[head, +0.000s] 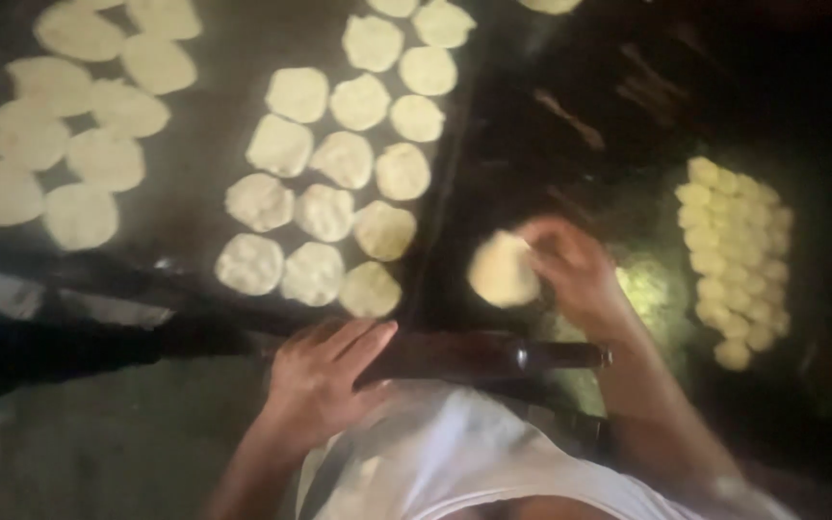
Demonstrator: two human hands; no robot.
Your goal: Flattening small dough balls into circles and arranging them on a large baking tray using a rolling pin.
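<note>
My right hand (575, 270) holds a flattened pale dough disc (503, 270) by its edge, just above a dark work surface. My left hand (325, 371) rests with fingers laid over a dark rolling pin (474, 354) that lies across in front of me. To the right, several small dough balls (739, 255) sit packed in rows. On a dark sheet (214, 144) at the left and middle lie several flattened dough discs (339, 159) in close rows, and another group of dough discs (79, 116) spreads at the far left.
A dark raised board edge (440, 221) separates the sheet of discs from the work surface. My white shirt (455, 453) fills the bottom. A dark bar (60, 351) runs along the lower left. The picture is dim and blurred.
</note>
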